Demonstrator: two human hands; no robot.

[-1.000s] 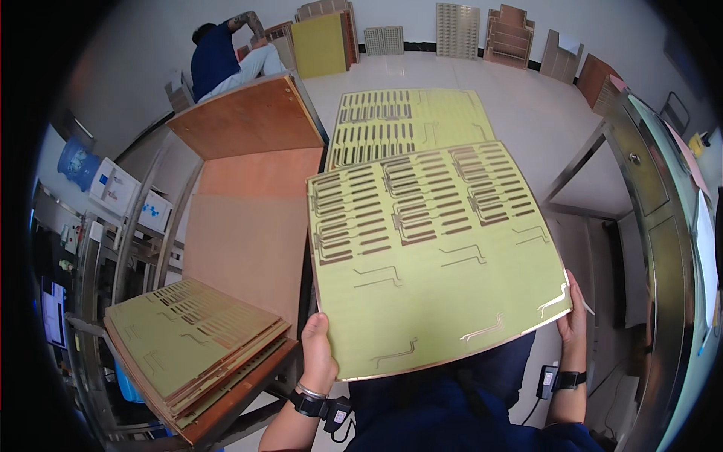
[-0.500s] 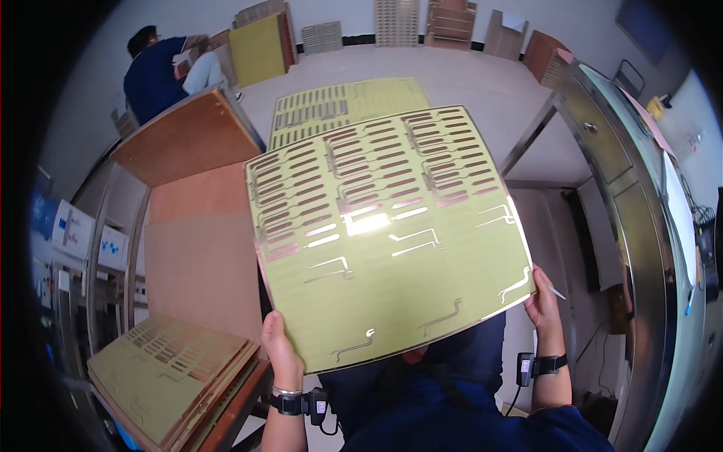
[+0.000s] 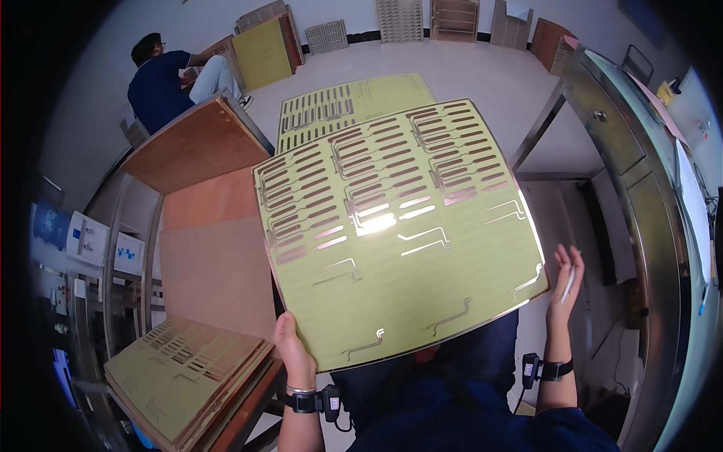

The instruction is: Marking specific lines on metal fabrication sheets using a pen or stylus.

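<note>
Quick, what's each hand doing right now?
Left hand: holding the green board.
Right hand: loosely holding a thin white stick, not the board.

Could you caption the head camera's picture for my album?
Left hand gripping a yellow-green patterned panel, right hand beside it holding a slim white stick.

Panel front and centre, second panel behind at eleven o'clock, stack of panels down at eight, table at three!

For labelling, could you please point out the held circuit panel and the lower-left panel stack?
Held circuit panel (image 3: 401, 239), head view: middle of its face.
Panel stack (image 3: 184, 377), head view: its top sheet.
</note>
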